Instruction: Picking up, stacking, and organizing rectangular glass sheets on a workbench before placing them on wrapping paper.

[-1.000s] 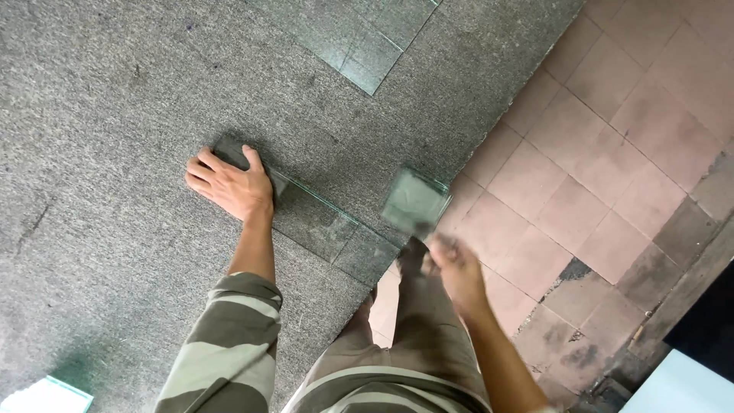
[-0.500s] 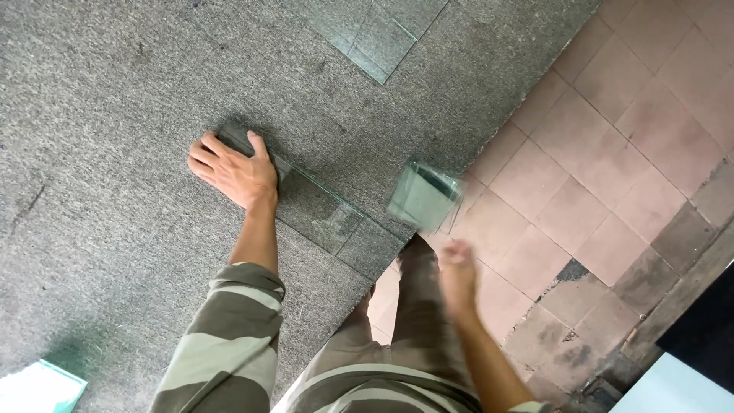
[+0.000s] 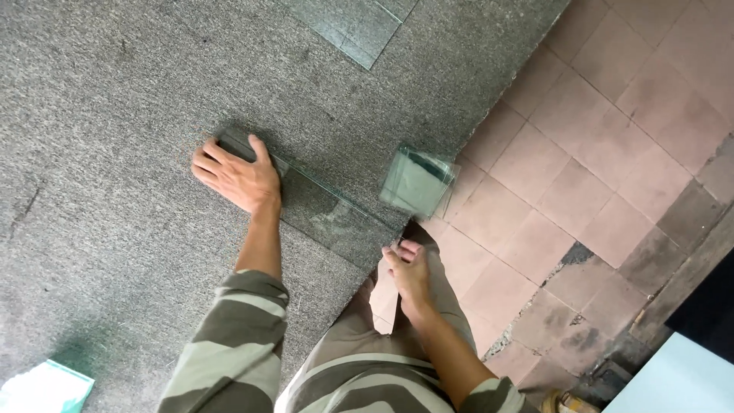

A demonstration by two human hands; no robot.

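No packages, labels, signs or screens anywhere near either hand; only plain, unmarked surfaces in view.

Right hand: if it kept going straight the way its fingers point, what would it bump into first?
Probably the near end of the long glass strip on the grey carpet. The right hand points up at its edge, with the stack of small glass squares just beyond; depth is unclear.
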